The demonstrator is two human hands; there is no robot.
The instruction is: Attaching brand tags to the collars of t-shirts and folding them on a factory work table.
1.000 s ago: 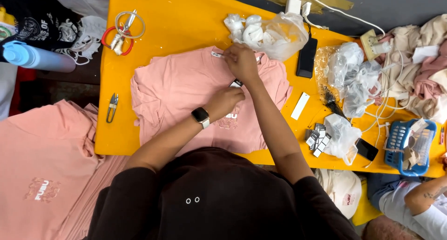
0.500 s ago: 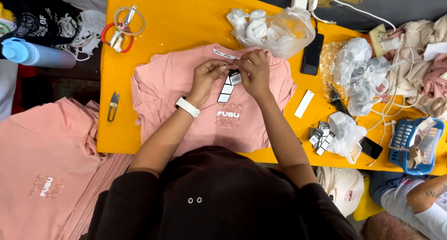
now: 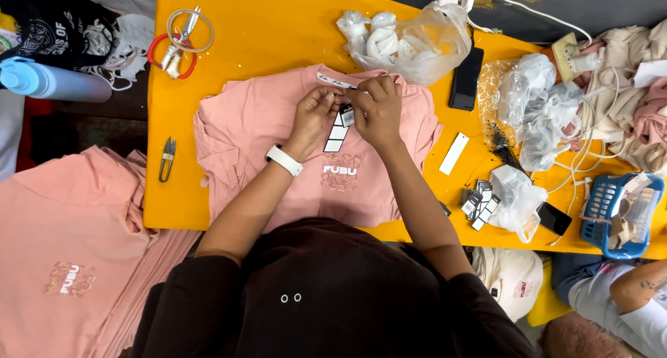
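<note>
Here, left hand (image 3: 313, 111) and right hand (image 3: 375, 108) pinch one hang tag (image 3: 338, 127) over one pink T-shirt (image 3: 264, 132); the yellow desk (image 3: 278, 31) nearby holds one thread snips (image 3: 167, 158), two phones (image 3: 465, 78) and several plastic bags (image 3: 417, 42).

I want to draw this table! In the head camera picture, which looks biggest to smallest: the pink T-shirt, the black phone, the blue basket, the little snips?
1. Pink T-shirt
2. Blue basket
3. Black phone
4. Little snips

The basket and phone are close; the frame edge cuts the basket, so that pair is unsure.

Black-white hang tag (image 3: 338, 130) dangling over flat pink T-shirt (image 3: 264, 132).
</note>
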